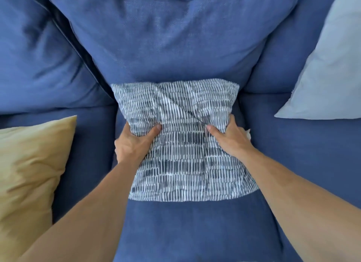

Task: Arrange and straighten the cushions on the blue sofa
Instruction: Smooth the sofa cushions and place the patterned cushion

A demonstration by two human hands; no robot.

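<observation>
Left grip (134, 142) and right grip (230, 140) are curled into the patterned cushion (183, 169) at its sides, thumbs on top, fabric bunched. Cushion is laid in front of the back cushion (172, 36), top edge against it. Judged light, soft, floppy; side edges are best pinched.

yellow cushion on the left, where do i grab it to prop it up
Probably its right edge, near the far corner: the yellow cushion lies on the seat with that edge free and facing the middle. The left hand, now gripping the patterned cushion, could reach across from the right and pinch it there. Its left side is out of frame.
</observation>
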